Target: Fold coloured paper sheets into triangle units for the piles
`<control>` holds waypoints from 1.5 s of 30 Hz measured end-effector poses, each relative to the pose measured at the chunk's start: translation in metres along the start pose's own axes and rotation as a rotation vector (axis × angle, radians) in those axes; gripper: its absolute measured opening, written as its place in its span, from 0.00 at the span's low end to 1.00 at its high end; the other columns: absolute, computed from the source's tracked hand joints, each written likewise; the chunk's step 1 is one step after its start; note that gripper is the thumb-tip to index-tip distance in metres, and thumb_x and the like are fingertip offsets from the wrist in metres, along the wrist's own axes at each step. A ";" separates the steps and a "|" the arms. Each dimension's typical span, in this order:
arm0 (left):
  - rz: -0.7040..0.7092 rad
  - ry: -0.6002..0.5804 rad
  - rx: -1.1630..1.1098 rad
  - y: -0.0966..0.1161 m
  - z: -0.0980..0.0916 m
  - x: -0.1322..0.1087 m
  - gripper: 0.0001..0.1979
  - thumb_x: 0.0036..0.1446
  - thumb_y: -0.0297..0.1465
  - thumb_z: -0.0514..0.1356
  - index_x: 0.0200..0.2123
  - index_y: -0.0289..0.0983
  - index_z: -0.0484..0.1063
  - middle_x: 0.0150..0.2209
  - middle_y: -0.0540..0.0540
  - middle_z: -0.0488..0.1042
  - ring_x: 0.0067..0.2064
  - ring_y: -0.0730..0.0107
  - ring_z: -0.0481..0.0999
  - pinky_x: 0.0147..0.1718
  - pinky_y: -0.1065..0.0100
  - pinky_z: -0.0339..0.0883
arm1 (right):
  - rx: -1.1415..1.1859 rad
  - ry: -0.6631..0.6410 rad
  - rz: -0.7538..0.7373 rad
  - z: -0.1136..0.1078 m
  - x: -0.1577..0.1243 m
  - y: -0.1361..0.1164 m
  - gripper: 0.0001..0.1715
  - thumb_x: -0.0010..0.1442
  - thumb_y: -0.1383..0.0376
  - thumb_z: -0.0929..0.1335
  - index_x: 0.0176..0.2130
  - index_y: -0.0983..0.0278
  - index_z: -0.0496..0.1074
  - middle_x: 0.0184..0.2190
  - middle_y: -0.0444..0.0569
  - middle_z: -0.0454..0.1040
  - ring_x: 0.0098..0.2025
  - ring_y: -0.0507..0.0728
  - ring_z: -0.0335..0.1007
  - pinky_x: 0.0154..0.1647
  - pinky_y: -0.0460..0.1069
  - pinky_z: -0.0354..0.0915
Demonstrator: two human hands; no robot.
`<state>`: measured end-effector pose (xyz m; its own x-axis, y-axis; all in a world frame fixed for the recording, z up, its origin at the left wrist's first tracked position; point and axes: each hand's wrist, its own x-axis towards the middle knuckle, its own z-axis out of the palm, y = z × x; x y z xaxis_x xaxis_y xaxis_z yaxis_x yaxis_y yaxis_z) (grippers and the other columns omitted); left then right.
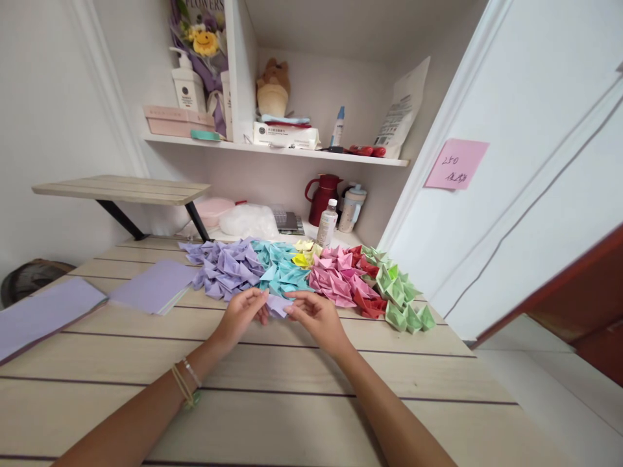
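Between my two hands is a small piece of folded purple paper (278, 305), pinched at both ends just above the table. My left hand (244, 309) closes on its left end, thumb and forefinger together. The right end sits in the fingertips of my right hand (314, 314), also closed. Right behind them lies a heap of folded paper boats: purple boats (228, 267), turquoise boats (283, 272), pink boats (339, 275), red boats (370, 303) and green boats (399, 292). A few yellow pieces (304, 258) show at the back.
Purple paper sheets (153, 285) and a longer purple stack (53, 311) lie on the left of the slatted table (272, 415). A small raised wooden stand (121, 188) is at the back left. A clear bottle (327, 224) stands behind the boats, below a shelf (335, 154).
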<state>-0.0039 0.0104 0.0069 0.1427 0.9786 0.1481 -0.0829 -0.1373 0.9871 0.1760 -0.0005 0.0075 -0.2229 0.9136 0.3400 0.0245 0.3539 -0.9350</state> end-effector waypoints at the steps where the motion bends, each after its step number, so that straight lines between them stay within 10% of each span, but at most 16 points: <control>1: -0.013 -0.019 -0.013 -0.002 0.000 0.000 0.14 0.49 0.40 0.60 0.21 0.34 0.68 0.17 0.52 0.69 0.19 0.75 0.68 0.20 0.74 0.64 | -0.011 0.002 0.008 0.001 0.000 0.000 0.17 0.49 0.58 0.70 0.38 0.65 0.73 0.27 0.47 0.74 0.28 0.53 0.71 0.31 0.48 0.69; 16: -0.146 -0.248 -0.087 -0.004 0.002 -0.004 0.16 0.52 0.40 0.58 0.26 0.31 0.71 0.21 0.48 0.72 0.21 0.74 0.70 0.21 0.73 0.66 | 0.128 0.059 0.037 0.005 0.000 0.005 0.14 0.45 0.59 0.73 0.29 0.65 0.70 0.21 0.43 0.71 0.22 0.51 0.70 0.24 0.45 0.65; 26: -0.180 -0.392 -0.182 -0.013 0.000 -0.006 0.17 0.48 0.42 0.61 0.28 0.31 0.71 0.21 0.47 0.73 0.20 0.73 0.72 0.21 0.72 0.68 | -0.216 0.156 -0.132 0.008 -0.010 -0.004 0.11 0.55 0.59 0.66 0.28 0.63 0.65 0.14 0.38 0.63 0.16 0.48 0.61 0.18 0.42 0.56; 45: -0.196 -0.344 -0.149 -0.003 0.001 -0.007 0.10 0.47 0.34 0.63 0.31 0.32 0.72 0.22 0.50 0.72 0.22 0.75 0.70 0.24 0.71 0.67 | -0.232 -0.013 -0.178 -0.010 0.000 0.009 0.17 0.48 0.57 0.71 0.37 0.63 0.73 0.23 0.45 0.73 0.22 0.51 0.67 0.24 0.45 0.64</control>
<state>-0.0040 0.0044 0.0026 0.4889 0.8723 -0.0050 -0.1598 0.0952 0.9825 0.1856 0.0044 0.0002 -0.2558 0.8311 0.4938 0.2060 0.5459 -0.8122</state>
